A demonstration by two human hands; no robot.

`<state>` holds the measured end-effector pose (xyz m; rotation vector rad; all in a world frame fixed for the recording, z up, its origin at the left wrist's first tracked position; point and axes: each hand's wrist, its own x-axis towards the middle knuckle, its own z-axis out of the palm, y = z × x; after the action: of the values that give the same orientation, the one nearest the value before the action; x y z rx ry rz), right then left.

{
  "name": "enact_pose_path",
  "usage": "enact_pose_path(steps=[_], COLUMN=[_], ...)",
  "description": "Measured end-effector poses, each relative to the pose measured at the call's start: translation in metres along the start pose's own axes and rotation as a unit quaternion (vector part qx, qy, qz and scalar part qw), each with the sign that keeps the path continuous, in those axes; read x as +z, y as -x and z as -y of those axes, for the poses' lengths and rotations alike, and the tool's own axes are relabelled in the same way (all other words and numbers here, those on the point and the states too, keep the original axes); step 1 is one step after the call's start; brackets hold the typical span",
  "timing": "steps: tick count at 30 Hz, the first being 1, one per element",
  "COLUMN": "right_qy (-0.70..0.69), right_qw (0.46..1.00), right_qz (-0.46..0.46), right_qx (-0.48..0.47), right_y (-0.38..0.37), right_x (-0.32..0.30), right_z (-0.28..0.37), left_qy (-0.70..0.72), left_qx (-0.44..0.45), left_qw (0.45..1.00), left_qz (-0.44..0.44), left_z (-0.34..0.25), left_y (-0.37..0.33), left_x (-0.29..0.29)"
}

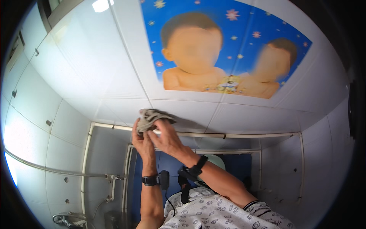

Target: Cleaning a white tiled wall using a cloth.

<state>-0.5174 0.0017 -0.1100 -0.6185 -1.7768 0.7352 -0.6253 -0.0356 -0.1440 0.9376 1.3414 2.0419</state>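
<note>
A crumpled grey-brown cloth (156,116) is bunched up in front of the white tiled wall (179,108), just above a pale horizontal pipe. My left hand (143,144) grips its lower left side, fingers pointing up. From the right, my right hand (167,139) reaches across with its fingers pressed into the folds. The hands are close together, and the cloth hides some fingertips. Black straps with small devices circle both wrists.
Pale pipes (244,135) run along the wall and down both sides. A blue poster (238,49) with two pictured figures hangs above. Valves (114,177) and a metal tap (63,218) are at lower left. A pale green round basin (216,162) sits low behind my right forearm.
</note>
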Motion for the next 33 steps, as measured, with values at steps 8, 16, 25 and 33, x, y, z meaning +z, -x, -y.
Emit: enact_pose_path(steps=[8, 16, 25, 33], right_qy=[0.028, 0.013, 0.048, -0.026], right_qw=[0.996, 0.988, 0.969, 0.924], right_qz=[0.014, -0.115, -0.212, -0.353], right_qx=[0.084, 0.104, 0.118, 0.147], right_y=[0.017, 0.064, 0.113, 0.136], right_x=[-0.035, -0.159, -0.288, -0.350], right_z=[0.004, 0.014, 0.012, 0.026], left_qy=[0.039, 0.066, -0.012, -0.027], left_qx=[0.006, -0.015, 0.032, 0.063], left_qw=[0.995, 0.979, 0.956, 0.913], left_qz=[0.088, 0.192, 0.293, 0.402], left_z=[0.006, 0.004, -0.003, -0.043], left_y=[0.021, 0.094, 0.172, 0.213], left_x=[0.026, 0.125, 0.241, 0.304])
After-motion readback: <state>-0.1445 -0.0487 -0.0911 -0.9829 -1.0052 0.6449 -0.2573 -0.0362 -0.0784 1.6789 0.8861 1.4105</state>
